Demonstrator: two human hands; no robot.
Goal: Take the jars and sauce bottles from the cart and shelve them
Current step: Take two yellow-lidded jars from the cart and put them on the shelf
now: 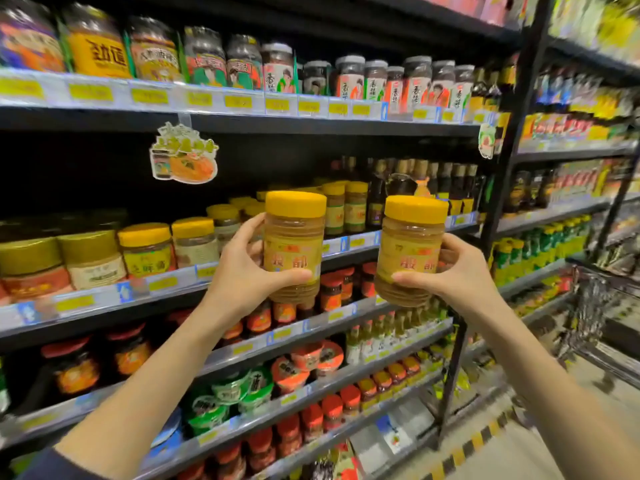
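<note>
the left hand (pixel 242 268) is wrapped around one yellow-lidded jar (pixel 293 247), thumb across the label, and holds it upright in front of the middle shelf (pixel 173 282), where similar yellow-capped jars (pixel 145 249) stand in a row. just beside it, not touching, the right hand (pixel 460 271) grips a second yellow-lidded jar (pixel 410 251) the same way, a little tilted. far right, low, the wire cart (pixel 602 306) is partly seen and blurred.
</note>
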